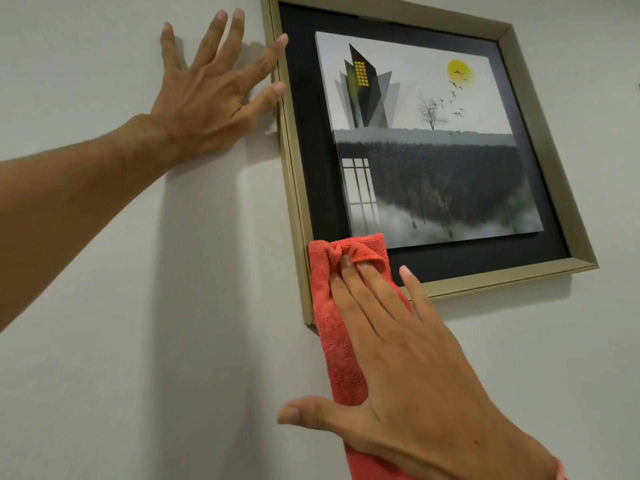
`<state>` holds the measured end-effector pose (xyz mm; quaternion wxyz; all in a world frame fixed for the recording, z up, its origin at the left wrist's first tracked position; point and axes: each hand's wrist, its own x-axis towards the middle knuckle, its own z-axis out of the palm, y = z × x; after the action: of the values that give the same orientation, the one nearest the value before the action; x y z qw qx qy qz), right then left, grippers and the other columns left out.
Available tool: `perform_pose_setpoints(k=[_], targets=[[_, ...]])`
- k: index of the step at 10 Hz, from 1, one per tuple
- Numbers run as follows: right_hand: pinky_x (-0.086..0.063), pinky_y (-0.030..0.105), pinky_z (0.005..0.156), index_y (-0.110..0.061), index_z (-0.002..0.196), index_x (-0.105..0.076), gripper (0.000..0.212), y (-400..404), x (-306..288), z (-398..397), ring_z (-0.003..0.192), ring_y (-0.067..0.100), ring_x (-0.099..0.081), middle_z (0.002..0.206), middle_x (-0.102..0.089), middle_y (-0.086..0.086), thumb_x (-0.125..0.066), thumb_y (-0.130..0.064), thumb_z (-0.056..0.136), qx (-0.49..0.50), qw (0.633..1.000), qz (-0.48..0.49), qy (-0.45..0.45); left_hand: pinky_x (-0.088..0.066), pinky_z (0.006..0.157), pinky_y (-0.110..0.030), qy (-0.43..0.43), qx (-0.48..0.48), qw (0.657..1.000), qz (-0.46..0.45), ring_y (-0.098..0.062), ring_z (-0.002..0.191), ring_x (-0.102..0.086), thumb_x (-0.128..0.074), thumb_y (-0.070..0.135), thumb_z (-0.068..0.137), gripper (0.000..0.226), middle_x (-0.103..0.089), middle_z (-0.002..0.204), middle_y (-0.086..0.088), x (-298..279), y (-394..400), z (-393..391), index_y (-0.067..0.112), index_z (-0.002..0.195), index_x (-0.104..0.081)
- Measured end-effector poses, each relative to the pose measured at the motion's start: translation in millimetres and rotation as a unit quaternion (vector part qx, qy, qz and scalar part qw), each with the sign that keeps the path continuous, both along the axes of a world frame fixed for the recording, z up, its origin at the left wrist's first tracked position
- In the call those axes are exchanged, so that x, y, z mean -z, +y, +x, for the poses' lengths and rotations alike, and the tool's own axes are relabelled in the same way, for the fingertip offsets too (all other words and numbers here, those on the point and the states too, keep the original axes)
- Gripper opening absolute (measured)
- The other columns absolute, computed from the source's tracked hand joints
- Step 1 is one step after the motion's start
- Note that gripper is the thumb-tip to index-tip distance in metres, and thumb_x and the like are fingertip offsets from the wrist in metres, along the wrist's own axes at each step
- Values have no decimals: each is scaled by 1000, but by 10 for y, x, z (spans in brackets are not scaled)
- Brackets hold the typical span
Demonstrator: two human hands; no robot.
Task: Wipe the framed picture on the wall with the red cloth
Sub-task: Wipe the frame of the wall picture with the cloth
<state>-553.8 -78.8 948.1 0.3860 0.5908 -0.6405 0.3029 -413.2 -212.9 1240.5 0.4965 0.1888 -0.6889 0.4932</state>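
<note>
A framed picture [568,188] with a gold frame and black mat hangs tilted on the white wall, showing a dark building, a tree, birds and a yellow sun. My left hand [207,95] lies flat on the wall with fingers spread, its thumb and forefinger touching the frame's left edge. My right hand [401,358] presses the red cloth [341,341] flat against the frame's lower left corner. The cloth's top edge reaches the black mat and the print's bottom left corner. Its lower end is hidden under my palm.
Plain white wall [173,306] surrounds the frame on all sides. A small dark mark [638,85] shows at the far right edge.
</note>
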Motion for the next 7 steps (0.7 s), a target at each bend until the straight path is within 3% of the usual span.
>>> perform_pose_setpoints(k=[2,4,6,7], targets=[[19,52,125,-29,161,10,128,162,-20,-89,151,6,31,167,22,-15,8,-104,57,42,998,36,-18,3,121,-74,3,-5,1000,-1,-32,161,7,-7,69,96,71,5,175,-10,-10,-14,2,44,162,1],[14,54,125,-32,162,4,123,275,-20,-183,153,6,26,167,13,-17,12,-102,62,73,996,37,-32,3,121,-74,5,-7,1000,1,-32,161,7,-7,70,96,70,6,175,-10,-29,-20,-5,46,161,2],[5,57,127,-35,161,11,117,422,-41,-587,155,9,22,168,14,-20,20,-98,62,151,985,26,-79,3,121,-74,6,-6,1000,2,-32,161,8,-8,69,96,70,6,175,-10,-35,-28,-1,45,161,2],[-2,53,129,-36,161,9,119,501,-77,-812,157,10,14,169,14,-19,21,-97,60,144,980,27,-131,2,121,-74,6,-9,1000,-3,-32,161,7,-8,69,97,70,6,175,-10,-30,-27,-3,44,162,1]])
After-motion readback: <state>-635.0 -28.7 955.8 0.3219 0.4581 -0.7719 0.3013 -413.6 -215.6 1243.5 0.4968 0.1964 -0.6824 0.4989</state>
